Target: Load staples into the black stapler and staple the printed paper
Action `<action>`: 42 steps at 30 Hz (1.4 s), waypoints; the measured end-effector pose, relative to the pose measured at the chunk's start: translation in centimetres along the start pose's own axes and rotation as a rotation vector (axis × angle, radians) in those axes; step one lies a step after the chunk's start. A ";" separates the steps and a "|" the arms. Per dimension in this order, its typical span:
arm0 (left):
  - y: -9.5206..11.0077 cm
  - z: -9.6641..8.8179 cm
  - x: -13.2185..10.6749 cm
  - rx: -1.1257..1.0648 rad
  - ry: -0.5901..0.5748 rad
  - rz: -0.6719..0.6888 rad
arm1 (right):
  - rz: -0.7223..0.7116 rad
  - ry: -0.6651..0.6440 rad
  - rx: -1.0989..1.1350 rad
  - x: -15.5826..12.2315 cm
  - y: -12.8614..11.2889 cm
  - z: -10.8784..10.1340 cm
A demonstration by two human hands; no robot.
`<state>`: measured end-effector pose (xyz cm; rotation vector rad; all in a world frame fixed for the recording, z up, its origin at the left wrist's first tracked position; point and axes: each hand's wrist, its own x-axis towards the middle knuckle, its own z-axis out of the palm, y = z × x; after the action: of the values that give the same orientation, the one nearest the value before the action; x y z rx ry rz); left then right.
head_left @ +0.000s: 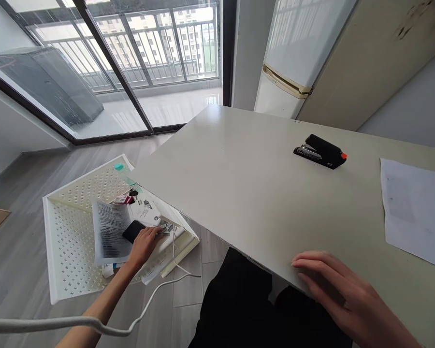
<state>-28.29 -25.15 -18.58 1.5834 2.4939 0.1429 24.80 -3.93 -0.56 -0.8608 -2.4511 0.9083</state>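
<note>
My left hand reaches down into a white perforated plastic basket on the floor. Its fingers are bent together beside small silvery metal strips that look like staples; what they grip is hidden. Under that hand lies a dark phone-like object, next to a printed sheet and a white box. My right hand rests at the near edge of the table, thumb and fingers apart, holding nothing. Farther back on the tabletop lies a black stapler with an orange-red tip.
White paper lies on the table at right. A clear bottle with a green cap leans in the basket's far corner. A white cable hangs across the lower left. Beyond the table stand a fridge and glass doors.
</note>
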 end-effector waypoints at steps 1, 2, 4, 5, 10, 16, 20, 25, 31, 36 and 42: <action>0.1 -0.1 0.0 0.001 0.007 0.000 | -0.001 0.000 0.004 0.0 0.0 0.0; 0.2 -0.1 0.1 0.002 0.013 -0.001 | -0.005 -0.001 0.010 0.0 0.0 0.0; 0.3 -0.1 0.2 0.005 0.023 -0.004 | -0.006 -0.004 0.019 0.1 0.0 0.0; 0.4 -0.1 0.3 0.007 0.028 -0.005 | 0.000 -0.006 0.023 0.0 0.0 0.0; 0.3 0.3 0.6 0.022 0.043 -0.020 | 0.038 -0.003 0.037 -0.1 -0.1 0.0; 0.2 0.3 0.7 0.013 0.026 0.003 | 0.034 0.002 0.028 -0.1 0.0 0.0; 0.1 0.2 0.4 0.013 0.040 0.014 | 0.013 0.001 0.011 -0.1 0.1 0.0; 0.1 0.3 0.0 0.002 0.046 0.036 | 0.001 -0.006 0.001 0.0 0.3 0.0; -0.2 0.5 -0.3 -0.025 0.048 0.045 | -0.029 -0.026 -0.002 -0.2 0.7 0.1; -0.6 0.8 -0.2 -0.055 0.033 0.034 | -0.028 -0.021 -0.002 -0.3 0.7 0.0; -0.7 0.9 0.0 -0.067 0.019 0.032 | -0.050 -0.017 -0.013 0.1 0.4 -0.1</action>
<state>-28.74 -25.46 -19.60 1.6038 2.4513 0.2439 25.00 -3.56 -0.75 -0.7958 -2.4838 0.8872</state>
